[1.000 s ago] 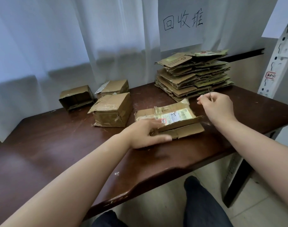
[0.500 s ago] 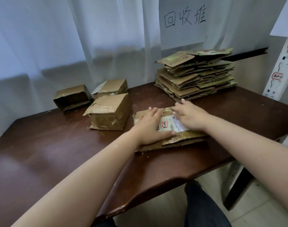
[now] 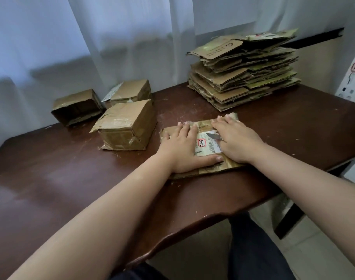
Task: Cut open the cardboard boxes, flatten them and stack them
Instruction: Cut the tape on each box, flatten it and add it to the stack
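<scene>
left hand (image 3: 179,147): mine, palm down on the left half of the flattened box (image 3: 201,148), fingers straight and spread, thumb lying along the near edge. Pressing, not gripping.
right hand (image 3: 236,141): palm down on the right half of the same box, fingers straight, tips reaching the far edge. Released apart from the blade.
blade (image 3: 214,136): small grey knife blade sticking out leftward from under my right hand, flat over the shipping label. Pinned between hand and cardboard; how the thumb holds it, I cannot tell.
flattened box: near the middle of the bench (image 3: 71,188), toward the front edge, lying flat under both hands. Brown tape over it, edges ragged.
shipping label (image 3: 206,146): white, on top of the box between my hands, with a red-bordered sticker reading "3-1-2" and a barcode.
stack of flattened cardboard (image 3: 243,71): far right of the bench, against the curtain, well apart from the box I press. Many layers, top sheet tilted.
taped box (image 3: 125,126): uncut, left of my left hand, close but not touching.
second box (image 3: 131,91): behind the taped one, near the curtain.
open box (image 3: 77,107): far left, on its side, opening facing me.
curtain (image 3: 91,37): white, behind the bench.
paper sign (image 3: 223,15): white sheet on the curtain above the stack.
</scene>
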`<state>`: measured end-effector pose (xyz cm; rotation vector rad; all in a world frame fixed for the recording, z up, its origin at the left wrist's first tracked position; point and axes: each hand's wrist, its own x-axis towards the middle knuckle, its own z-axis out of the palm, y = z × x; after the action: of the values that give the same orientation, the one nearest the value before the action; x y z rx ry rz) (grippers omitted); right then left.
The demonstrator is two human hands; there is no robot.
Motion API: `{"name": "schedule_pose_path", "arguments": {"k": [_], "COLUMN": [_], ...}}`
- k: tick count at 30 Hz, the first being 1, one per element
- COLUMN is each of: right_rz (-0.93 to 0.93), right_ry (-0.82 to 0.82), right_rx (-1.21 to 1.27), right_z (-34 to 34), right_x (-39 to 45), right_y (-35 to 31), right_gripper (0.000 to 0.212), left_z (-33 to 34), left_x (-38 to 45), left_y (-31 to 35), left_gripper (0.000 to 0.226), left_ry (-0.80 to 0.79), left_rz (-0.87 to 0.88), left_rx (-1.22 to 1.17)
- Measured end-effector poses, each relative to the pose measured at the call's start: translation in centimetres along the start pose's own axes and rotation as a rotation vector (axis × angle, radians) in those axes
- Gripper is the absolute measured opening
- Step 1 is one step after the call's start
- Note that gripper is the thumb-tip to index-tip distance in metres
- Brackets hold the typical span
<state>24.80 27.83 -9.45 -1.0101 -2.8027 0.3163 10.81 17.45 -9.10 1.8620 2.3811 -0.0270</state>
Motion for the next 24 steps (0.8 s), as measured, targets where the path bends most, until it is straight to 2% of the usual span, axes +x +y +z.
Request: {"name": "schedule_pose_path", "arguments": {"k": [3, 5, 8, 10, 13, 18, 21, 24], "right_rz": [-0.004, 0.007, 0.0, -0.013, -0.017, -0.014, -0.063, -0.069], "right_ry": [0.048, 0.09, 0.21, 0.258, 0.245, 0.242, 0.111, -0.008], "right_rx": [0.061, 0.105, 0.087, 0.045, 0.043, 0.048, -0.011, -0.108], "right_z": [0.3, 0.1, -0.3, -0.8, -1.5, -2.4, -2.2, -1.9], "right_x": [0.0, -0.5, -1.6, -2.2, -3.0, -3.3, -3.0, -2.5], "right_y": [0.2, 0.0, -0.3, -0.1, 0.2, -0.2, -0.4, -1.0], "right_gripper": [0.057, 0.053, 0.043, 0.041, 0.043, 0.047, 0.053, 0.056], "left_z": [0.6, 0.6, 0.3, -0.2, -1.6, -2.6, -2.0, -0.7], "left_x": [-0.1, -0.7, -2.0, -2.6, -3.1, -4.1, -4.6, -4.3], "left_y": [0.0, 0.2, 0.4, 0.6, 0.9, 0.1, -0.1, 0.6], "left_gripper": [0.129, 0.118, 0.102, 0.099, 0.094, 0.082, 0.083, 0.081], "left_ry": [0.116, 0.227, 0.48, 0.532, 0.432, 0.387, 0.206, 0.104], "left_rz": [0.006, 0.035, 0.084, 0.081, 0.029, -0.043, -0.009, 0.007], "left_rx": [-0.07, -0.123, 0.004, 0.085, 0.078, -0.088, -0.1, -0.061]}}
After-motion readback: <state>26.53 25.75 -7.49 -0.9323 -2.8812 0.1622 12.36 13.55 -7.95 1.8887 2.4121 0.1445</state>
